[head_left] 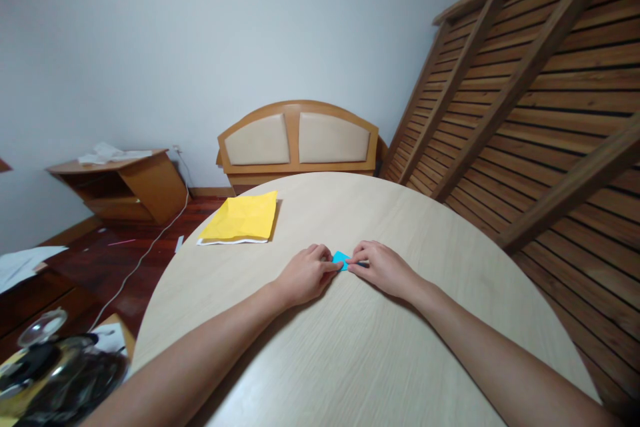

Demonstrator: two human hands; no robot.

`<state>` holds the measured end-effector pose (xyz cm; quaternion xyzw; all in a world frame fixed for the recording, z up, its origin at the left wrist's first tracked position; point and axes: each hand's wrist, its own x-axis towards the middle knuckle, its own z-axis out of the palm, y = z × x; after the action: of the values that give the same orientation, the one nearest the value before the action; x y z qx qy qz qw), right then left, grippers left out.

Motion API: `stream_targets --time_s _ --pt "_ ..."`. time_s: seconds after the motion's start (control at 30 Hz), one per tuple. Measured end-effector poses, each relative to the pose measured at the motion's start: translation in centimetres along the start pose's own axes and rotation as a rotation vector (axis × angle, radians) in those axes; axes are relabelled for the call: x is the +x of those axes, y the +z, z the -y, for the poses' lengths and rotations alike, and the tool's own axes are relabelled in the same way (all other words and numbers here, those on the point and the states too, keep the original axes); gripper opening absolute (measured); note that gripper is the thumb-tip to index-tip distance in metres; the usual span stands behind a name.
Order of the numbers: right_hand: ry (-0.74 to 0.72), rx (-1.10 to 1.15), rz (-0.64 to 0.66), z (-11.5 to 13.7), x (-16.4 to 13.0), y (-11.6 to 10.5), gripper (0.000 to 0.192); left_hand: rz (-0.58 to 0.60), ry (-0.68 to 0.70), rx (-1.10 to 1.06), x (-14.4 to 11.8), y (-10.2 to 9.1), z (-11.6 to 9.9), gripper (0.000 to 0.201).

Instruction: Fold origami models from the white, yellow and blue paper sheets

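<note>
A small piece of blue paper (pixel 341 258) lies on the round table (pixel 320 360), between my two hands. My left hand (pixel 307 273) has its fingers closed at the paper's left side, the index fingertip pressing on its lower edge. On the other side my right hand (pixel 381 268) pinches the paper's right edge between thumb and fingers. Parts of the paper are covered by the fingertips, so its whole shape cannot be made out.
Yellow paper (pixel 243 217) with white beneath it lies at the table's far left. Slatted wooden panels (pixel 525 113) lean along the right. A headboard (pixel 295 137) stands behind the table. A cabinet (pixel 135 187), a white cable (pixel 150 250) and a glass pot (pixel 75 373) are on the left.
</note>
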<state>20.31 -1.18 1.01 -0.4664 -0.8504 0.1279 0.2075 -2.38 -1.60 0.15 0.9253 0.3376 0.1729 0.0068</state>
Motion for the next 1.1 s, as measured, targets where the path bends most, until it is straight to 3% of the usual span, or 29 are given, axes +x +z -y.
stream_targets --time_s 0.37,0.6,0.7,0.8,0.87,1.1 --pt "0.050 -0.204 0.140 0.3 -1.4 -3.1 0.016 0.020 -0.004 0.036 0.2 -0.2 -0.4 0.027" --pt "-0.127 -0.286 0.119 1.4 -1.5 -2.7 0.017 0.011 -0.020 0.010 0.1 0.0 -0.3 0.028" --pt "-0.173 -0.234 0.139 2.2 -1.7 -1.4 0.032 0.004 -0.021 0.002 0.0 0.1 -0.1 0.028" --pt "-0.121 -0.190 0.188 2.3 -2.0 -0.3 0.057 0.001 -0.025 0.002 0.0 0.1 0.0 0.028" --pt "-0.088 -0.166 0.224 1.9 -2.2 -0.2 0.064 -0.003 -0.030 0.002 0.0 0.1 0.0 0.027" --pt "-0.125 -0.170 0.291 0.7 -2.2 -2.9 0.036 -0.007 -0.041 -0.003 0.1 0.0 -0.1 0.027"
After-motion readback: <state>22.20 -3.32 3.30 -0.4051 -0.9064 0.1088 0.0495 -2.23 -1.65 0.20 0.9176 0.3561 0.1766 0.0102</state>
